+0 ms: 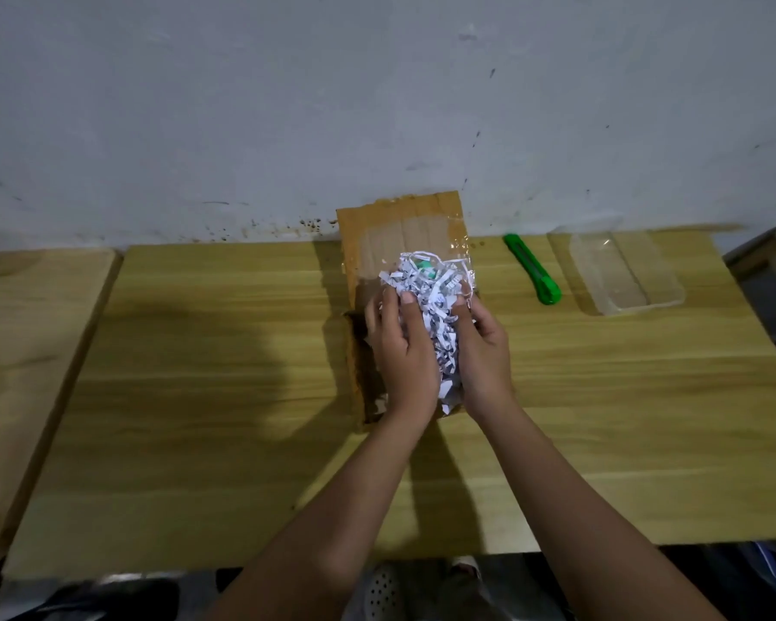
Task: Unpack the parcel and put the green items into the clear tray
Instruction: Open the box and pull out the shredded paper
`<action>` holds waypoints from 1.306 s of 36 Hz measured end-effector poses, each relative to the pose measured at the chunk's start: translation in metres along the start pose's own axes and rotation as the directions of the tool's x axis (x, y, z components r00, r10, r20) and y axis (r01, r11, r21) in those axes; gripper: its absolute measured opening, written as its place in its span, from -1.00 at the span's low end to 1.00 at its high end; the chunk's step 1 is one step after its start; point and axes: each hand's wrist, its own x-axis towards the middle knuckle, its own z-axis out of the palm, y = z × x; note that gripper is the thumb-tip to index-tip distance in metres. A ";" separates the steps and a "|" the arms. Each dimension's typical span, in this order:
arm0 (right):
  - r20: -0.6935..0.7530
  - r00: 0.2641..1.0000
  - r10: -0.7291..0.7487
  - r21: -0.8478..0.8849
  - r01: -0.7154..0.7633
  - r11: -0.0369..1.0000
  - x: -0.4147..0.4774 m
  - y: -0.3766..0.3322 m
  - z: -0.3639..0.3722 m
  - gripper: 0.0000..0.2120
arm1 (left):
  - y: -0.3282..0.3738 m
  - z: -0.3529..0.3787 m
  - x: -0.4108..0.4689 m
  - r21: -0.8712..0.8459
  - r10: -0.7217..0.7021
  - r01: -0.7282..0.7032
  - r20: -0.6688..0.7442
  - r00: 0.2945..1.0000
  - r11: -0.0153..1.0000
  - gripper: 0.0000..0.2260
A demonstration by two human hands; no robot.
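Note:
An open cardboard parcel point(359, 351) lies at the middle of the wooden table, its taped lid point(399, 226) raised against the wall. A wad of white shredded paper point(426, 284) bulges out of it, with small green bits point(424, 264) showing near the top. My left hand point(404, 351) and my right hand point(484, 351) cup the wad from either side, fingers curled into the shreds. The clear tray point(623, 302) sits to the right, near the wall. What else lies inside the box is hidden by the paper and my hands.
A green utility knife point(532, 268) lies between the parcel and the tray. The light wooden table point(198, 396) ends at a grey wall behind. A second wooden surface point(19, 351) adjoins on the left. Feet and a sandal point(384, 589) show below the front edge.

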 end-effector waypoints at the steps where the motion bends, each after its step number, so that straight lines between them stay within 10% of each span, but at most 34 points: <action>1: -0.013 1.000 -0.016 -0.008 0.016 1.000 -0.001 -0.004 -0.001 -0.80 | 0.004 0.001 -0.001 -0.007 0.008 -0.008 0.007 1.000 1.000 -0.63; 16: -0.256 0.959 -0.121 0.056 0.140 0.989 -0.002 -0.072 -0.117 -0.77 | 0.069 0.105 -0.066 -0.099 0.116 -0.096 0.212 0.970 0.990 -0.70; 34: -0.424 0.901 0.096 -0.010 -0.111 0.994 0.013 -0.002 -0.293 -0.77 | -0.009 0.231 -0.162 0.178 -0.222 0.149 0.527 0.820 0.973 -0.71; 47: -0.318 0.948 0.007 -0.413 -0.145 0.899 0.016 -0.016 -0.332 -0.64 | -0.009 0.201 -0.135 0.428 -0.103 -0.277 0.679 0.727 0.860 -0.73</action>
